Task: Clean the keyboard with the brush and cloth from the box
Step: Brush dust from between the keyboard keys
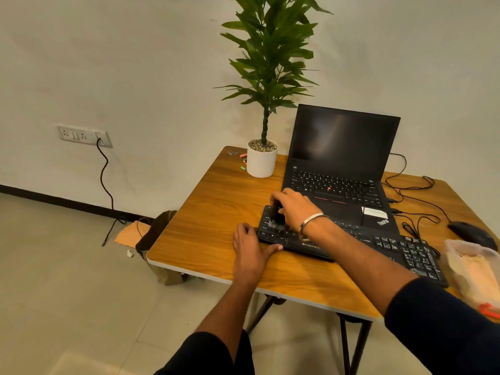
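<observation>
A black keyboard [378, 244] lies slantwise on the wooden table [213, 212], in front of the laptop. My right hand [293, 208] grips a dark brush [277, 219] whose blurred bristles touch the keys at the keyboard's left end. My left hand [251, 249] holds the keyboard's left front corner, thumb along its front edge and fingers curled at its side. At the table's right edge stands a clear plastic box [472, 263] with a beige cloth [476, 277] inside it.
An open black laptop [341, 163] stands behind the keyboard. A white potted plant [262, 161] sits at the back, with small coloured bits beside it. A black mouse [470, 234] and cables lie at right. A bag [157, 234] leans by the table's left side.
</observation>
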